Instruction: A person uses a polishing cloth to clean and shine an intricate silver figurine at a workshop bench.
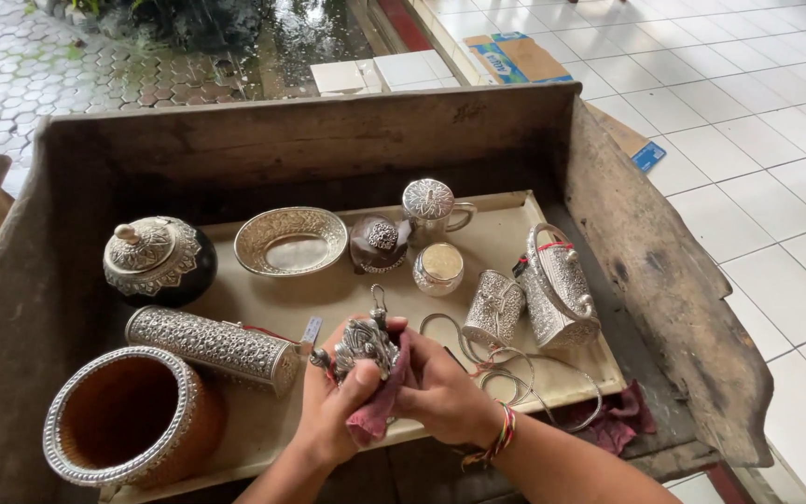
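Left hand: your left hand point(333, 397) is clamped around a small ornate silver piece point(364, 342), held just above the near edge of the tray point(506, 245).
Right hand: your right hand point(440, 383) presses a pink cloth point(380, 401) against it, fingers closed.
Shape: possibly a figurine; the detail is too small to tell.
Risk: your grip could slip, dropping it onto the silver bangles point(506, 378) at the tray's near edge.

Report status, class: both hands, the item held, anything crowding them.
Left hand grips silver ornament. Right hand presses pink cloth against it. Silver tube and bangles lie close on tray.
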